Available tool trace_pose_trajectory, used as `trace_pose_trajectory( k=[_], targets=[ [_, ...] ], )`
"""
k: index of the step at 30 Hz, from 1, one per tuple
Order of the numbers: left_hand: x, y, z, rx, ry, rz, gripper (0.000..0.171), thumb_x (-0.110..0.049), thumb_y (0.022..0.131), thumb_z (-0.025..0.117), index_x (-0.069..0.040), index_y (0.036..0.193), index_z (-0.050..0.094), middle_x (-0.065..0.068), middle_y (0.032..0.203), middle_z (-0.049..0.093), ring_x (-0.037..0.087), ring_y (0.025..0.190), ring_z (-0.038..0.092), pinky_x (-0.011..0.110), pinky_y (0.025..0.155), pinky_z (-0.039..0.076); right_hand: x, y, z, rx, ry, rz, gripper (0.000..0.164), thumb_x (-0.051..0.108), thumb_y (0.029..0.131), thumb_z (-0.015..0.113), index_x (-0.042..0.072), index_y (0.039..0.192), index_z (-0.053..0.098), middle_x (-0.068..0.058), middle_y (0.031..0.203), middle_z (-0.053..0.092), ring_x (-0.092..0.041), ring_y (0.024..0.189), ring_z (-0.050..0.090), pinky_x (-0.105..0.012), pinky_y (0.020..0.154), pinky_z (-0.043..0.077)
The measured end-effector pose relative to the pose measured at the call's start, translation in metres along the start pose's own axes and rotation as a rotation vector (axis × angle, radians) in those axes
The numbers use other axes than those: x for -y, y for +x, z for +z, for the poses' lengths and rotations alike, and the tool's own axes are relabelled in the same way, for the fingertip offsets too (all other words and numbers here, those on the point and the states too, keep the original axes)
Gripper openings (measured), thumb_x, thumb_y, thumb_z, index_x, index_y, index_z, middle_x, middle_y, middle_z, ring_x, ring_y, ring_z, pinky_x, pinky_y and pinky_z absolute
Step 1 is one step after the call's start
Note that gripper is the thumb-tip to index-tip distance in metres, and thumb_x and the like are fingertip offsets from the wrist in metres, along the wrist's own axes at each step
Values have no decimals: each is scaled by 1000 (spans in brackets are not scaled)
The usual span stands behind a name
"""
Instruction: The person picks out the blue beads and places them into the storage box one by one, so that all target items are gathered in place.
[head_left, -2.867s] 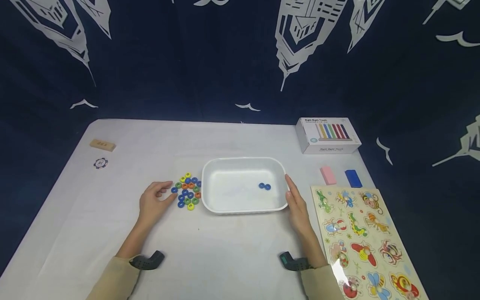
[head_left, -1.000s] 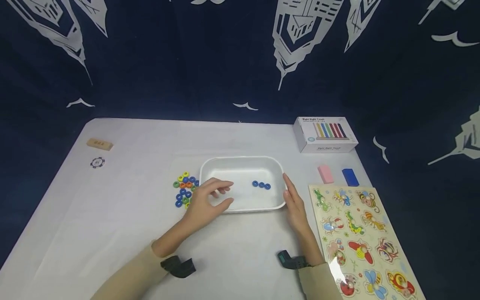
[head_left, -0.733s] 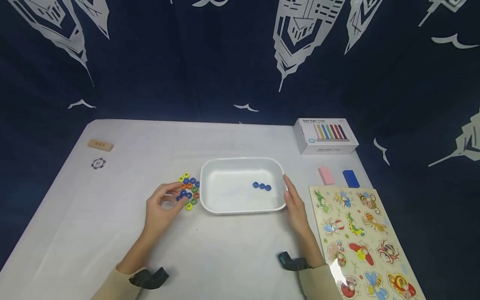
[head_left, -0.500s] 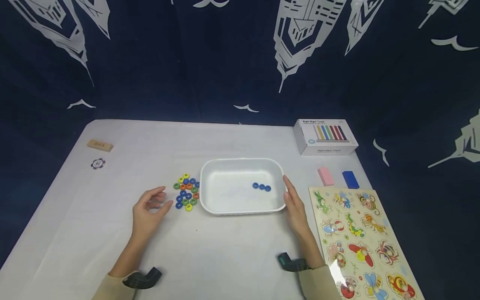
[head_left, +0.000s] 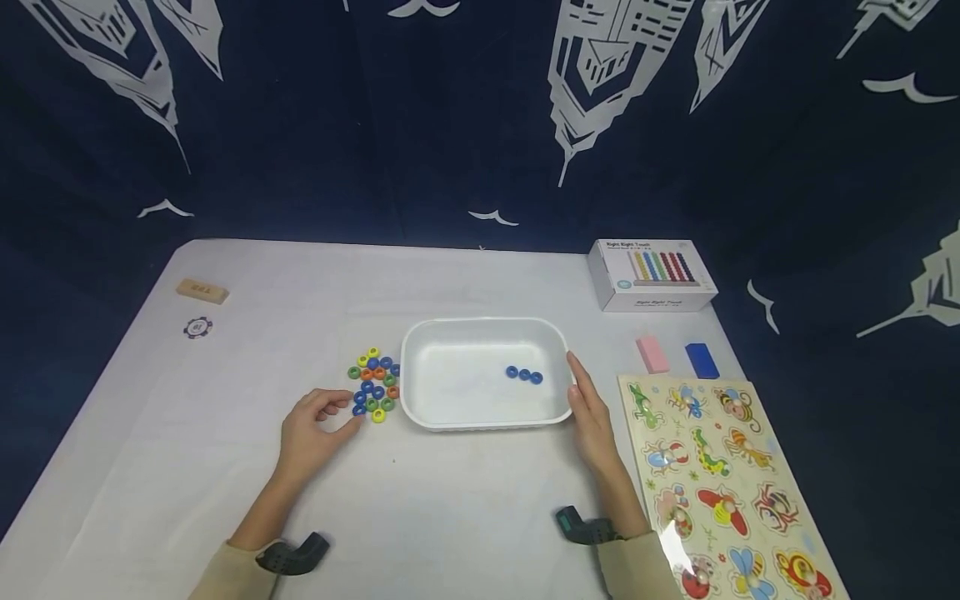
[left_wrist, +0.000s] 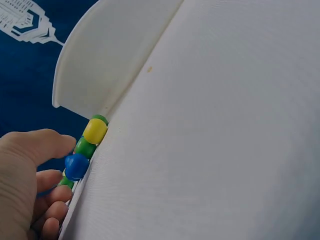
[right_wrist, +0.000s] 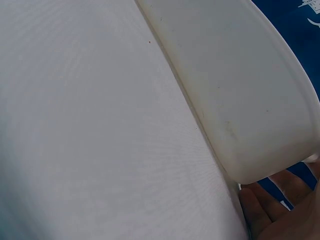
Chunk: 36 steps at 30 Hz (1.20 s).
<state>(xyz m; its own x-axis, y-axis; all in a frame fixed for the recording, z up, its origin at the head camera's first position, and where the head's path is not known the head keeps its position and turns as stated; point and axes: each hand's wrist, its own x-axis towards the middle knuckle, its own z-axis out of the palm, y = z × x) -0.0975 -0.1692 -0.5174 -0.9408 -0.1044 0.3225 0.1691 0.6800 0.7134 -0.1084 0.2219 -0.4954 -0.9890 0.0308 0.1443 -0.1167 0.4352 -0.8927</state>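
My left hand point(head_left: 309, 435) is at the lower left of a loose cluster of blue, green, yellow and orange beads. Its thumb and index finger stand on either side of a blue bead point(head_left: 358, 410), with a gap showing by the thumb in the left wrist view, where the blue bead point(left_wrist: 76, 166) sits just beyond the fingertips. A white tray point(head_left: 480, 420) lies right of the cluster, holding three blue beads point(head_left: 524, 375) in a row. My right hand point(head_left: 594, 421) rests along the tray's right end with fingers nearly straight; in the right wrist view they are partly hidden behind the tray's wall point(right_wrist: 240, 100).
An insect-picture puzzle board point(head_left: 723, 492) lies at the right. Behind it are a pink block point(head_left: 652, 354), a blue block point(head_left: 702, 361) and a white box point(head_left: 654, 275). A wooden block point(head_left: 202, 291) and a round chip point(head_left: 198, 327) lie at the far left.
A third blue bead has joined the two in the tray. My left hand went over the tray, came back left, and has now moved in to the cluster's lower-left blue bead. My right hand stays put.
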Motion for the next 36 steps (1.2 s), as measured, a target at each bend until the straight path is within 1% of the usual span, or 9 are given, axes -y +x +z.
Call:
trace_pose_trajectory(
  k=[4,9,14,18,22,25,29,31,36],
  targets=[
    [0,0,1,11,88,19,32,-27,63,78,-18,90,65,-10,84,59,4,74,47,24,66,40,1,0,1,-4,-1,12,43,27,96,29,37,137,25,12,145,22,-13,135,18,-40,109,16],
    [-1,-1,3,11,121,41,29,-27,62,79,-17,86,66,-8,84,58,7,74,47,26,64,40,0,0,-1,5,5,18,44,20,96,30,29,139,26,6,146,22,-17,135,18,-41,109,16],
    [-8,0,0,31,156,43,26,-24,64,78,-14,85,68,-5,83,57,10,73,48,27,62,38,0,0,-1,13,12,21,44,24,96,30,34,138,25,8,146,22,-16,135,18,-42,109,16],
    [-31,7,-9,54,111,42,25,-20,66,76,-12,88,67,-4,79,61,11,71,56,28,64,45,1,-1,-1,13,13,10,43,27,96,30,38,137,24,10,145,22,-15,135,18,-41,109,16],
    [-72,27,-9,84,-22,120,26,-15,66,76,-10,89,66,-3,74,62,13,70,59,32,64,50,1,1,-2,9,-2,-18,42,27,96,29,36,137,24,9,146,22,-17,135,19,-42,108,17],
    [-104,45,6,144,-120,183,23,-13,68,75,-11,89,65,-2,73,62,15,72,59,33,66,50,0,2,-4,12,1,-29,43,27,96,30,35,138,24,8,146,22,-17,135,19,-42,108,17],
    [-135,64,42,275,-166,199,19,-15,70,72,-14,88,66,-6,71,62,9,71,57,27,66,49,0,3,-3,23,20,-20,43,27,96,30,34,138,24,8,146,22,-17,135,18,-42,109,16],
    [-145,69,62,353,-153,187,19,-18,70,72,-14,88,66,-7,69,61,7,68,55,23,63,46,1,3,-2,25,16,-13,42,28,96,29,34,138,24,8,146,22,-17,135,18,-42,109,16],
    [-154,75,105,526,-12,119,19,-22,69,71,-16,86,67,-9,61,56,6,56,51,20,52,41,2,1,-3,17,0,-1,42,28,97,29,35,138,24,9,146,22,-16,135,19,-41,109,16]
  ],
)
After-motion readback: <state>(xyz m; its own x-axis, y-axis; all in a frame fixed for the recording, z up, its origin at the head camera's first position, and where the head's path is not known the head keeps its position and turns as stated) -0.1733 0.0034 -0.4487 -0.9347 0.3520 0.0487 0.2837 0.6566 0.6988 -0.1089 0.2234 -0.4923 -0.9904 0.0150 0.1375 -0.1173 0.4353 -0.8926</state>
